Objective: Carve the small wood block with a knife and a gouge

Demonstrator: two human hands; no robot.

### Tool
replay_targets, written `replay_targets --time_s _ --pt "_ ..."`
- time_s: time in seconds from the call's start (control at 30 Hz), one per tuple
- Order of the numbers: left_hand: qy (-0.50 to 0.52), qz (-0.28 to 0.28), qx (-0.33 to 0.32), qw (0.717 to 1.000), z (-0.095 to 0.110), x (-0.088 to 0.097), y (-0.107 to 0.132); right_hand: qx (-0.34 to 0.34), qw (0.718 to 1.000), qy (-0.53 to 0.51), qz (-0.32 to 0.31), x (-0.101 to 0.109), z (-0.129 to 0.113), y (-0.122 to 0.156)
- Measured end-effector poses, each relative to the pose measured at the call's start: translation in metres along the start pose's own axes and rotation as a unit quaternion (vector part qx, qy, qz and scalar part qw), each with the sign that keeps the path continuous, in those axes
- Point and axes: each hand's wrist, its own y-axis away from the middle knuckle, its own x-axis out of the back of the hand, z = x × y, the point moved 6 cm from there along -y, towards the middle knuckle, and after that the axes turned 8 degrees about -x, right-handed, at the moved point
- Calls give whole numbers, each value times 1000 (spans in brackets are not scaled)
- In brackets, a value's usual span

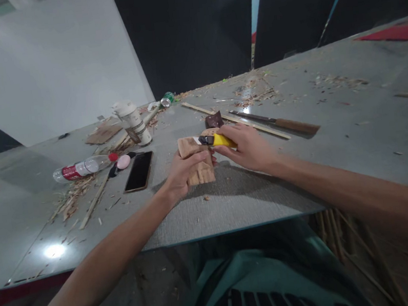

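My left hand [187, 168] is closed around the side of a light wooden block [202, 174], its thumb lying across the face. The block is held just over the table near its front edge. In my right hand [245, 142] is a yellow utility knife [224, 141], its black head pointing left. The blade meets or lies just over the block's upper face; exact contact is hard to tell. Behind the hands sits a dark brown lump [214, 120], with a pale dotted piece partly hidden below it.
Left on the grey table [175, 220] are a phone [139, 172], a plastic bottle [84, 168], a pink round object [123, 162] and a white cup [134, 121]. A green can [167, 99] lies farther back. A long wooden-handled file-like tool [297, 126], a wood strip [260, 126] and shavings lie right.
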Motion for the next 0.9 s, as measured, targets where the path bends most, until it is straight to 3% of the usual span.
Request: replay_targets --time_s 0.27,0.53,0.9 --pt "-23 -11 -7 1000 -2 -4 5 -42 998 -38 18 9 7 -5" --pt "-61 44 -70 995 0 6 -6 -47 997 -36 -40 1 4 -3" --pt "-64 9 -124 990 12 -6 -2 -19 994 -29 -103 -10 -7 3"
